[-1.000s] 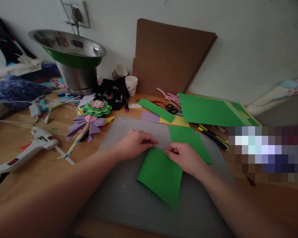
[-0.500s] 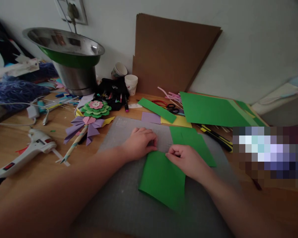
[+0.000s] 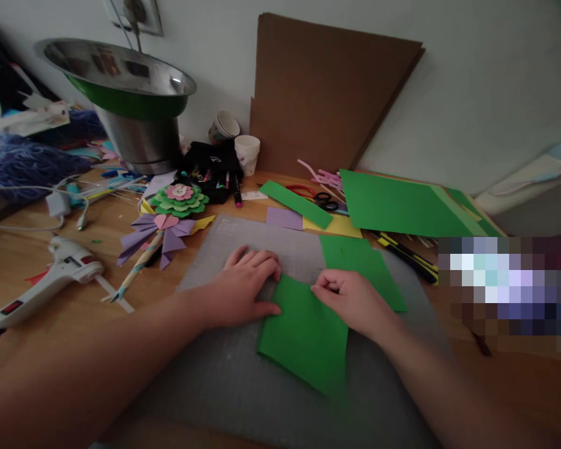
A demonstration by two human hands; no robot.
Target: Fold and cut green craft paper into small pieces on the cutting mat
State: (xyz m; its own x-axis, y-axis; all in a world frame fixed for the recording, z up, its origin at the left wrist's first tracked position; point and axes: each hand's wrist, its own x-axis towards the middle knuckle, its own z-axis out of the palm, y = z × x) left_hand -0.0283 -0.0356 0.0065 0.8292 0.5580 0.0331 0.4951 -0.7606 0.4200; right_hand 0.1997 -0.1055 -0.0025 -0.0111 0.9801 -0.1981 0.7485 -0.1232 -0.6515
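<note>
A folded sheet of green paper [image 3: 303, 337] lies on the grey cutting mat [image 3: 206, 386], its fold along the left side. My right hand [image 3: 350, 296] pinches the sheet's upper right corner between thumb and fingers. At the upper left edge my left hand [image 3: 247, 284] rests with fingers stretched out and thumb apart, the thumb tip on the paper's left edge. Another green paper piece [image 3: 367, 268] lies behind my right hand, partly covered by it.
To the left are a white glue gun [image 3: 65, 274] and a paper flower [image 3: 180, 199] on a stick. Behind the mat lie a green strip [image 3: 297, 204], scissors [image 3: 326, 201] and a purple paper [image 3: 284, 218]. A black-and-yellow cutter [image 3: 406, 257] and green sheets [image 3: 397, 202] are at right.
My left hand has slid from the paper's top edge down and left to its left edge, and its thumb has spread away from the fingers. My right hand stays at the corner.
</note>
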